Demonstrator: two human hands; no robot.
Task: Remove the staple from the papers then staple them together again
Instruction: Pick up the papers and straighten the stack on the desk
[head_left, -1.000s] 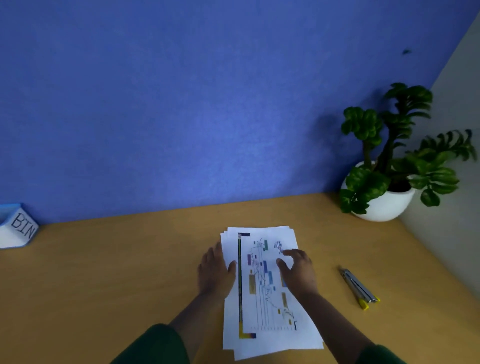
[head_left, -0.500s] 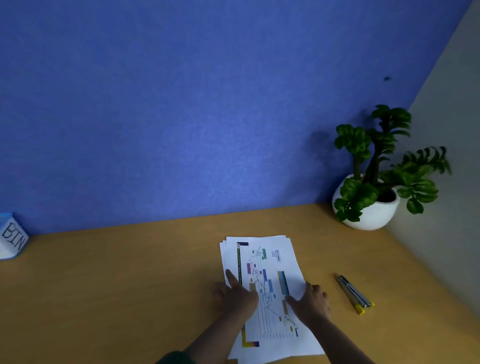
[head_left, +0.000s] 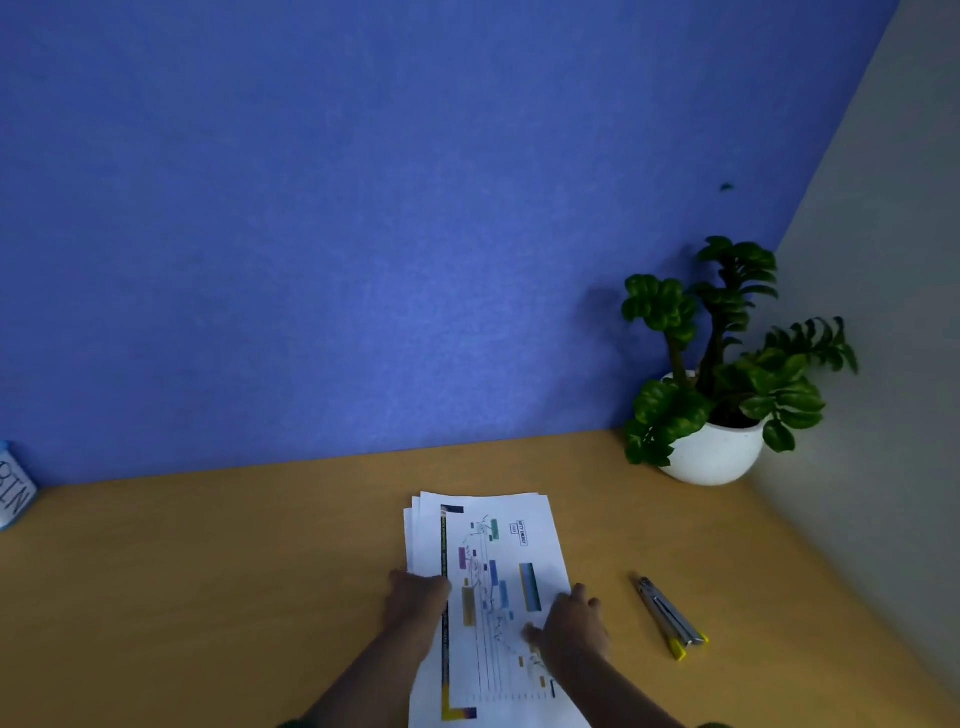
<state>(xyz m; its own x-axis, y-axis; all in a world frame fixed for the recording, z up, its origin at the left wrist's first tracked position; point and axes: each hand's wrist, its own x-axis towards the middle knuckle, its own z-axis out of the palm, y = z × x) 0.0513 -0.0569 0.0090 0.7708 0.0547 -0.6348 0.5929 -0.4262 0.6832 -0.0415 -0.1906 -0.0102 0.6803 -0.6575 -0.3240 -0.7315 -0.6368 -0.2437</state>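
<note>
Head view, the only one: the papers (head_left: 488, 582) lie flat on the wooden desk (head_left: 208, 571), fanned a little at the far edge, so the sheets are not squared up. The left hand (head_left: 415, 605) rests on the left margin of the stack, fingers forward and holding nothing. The right hand (head_left: 574, 623) sits on the right side, fingers loosely spread on the top sheet, also gripping nothing. The stapler (head_left: 670, 618), metal with yellow tips, lies on the desk to the right, well apart from both hands. Whether a staple is in the papers cannot be made out; it is too small in this dim light.

Now the risks. With only flat palms pressing, the sheets could slide and fan further, so any new staple would likely bite a crooked stack. Prying at a staple with bare fingers could tear a corner. A reach to the right would free that side of the stack. The bin (head_left: 13, 488) sits far left, the potted plant (head_left: 717, 374) in the right corner.
</note>
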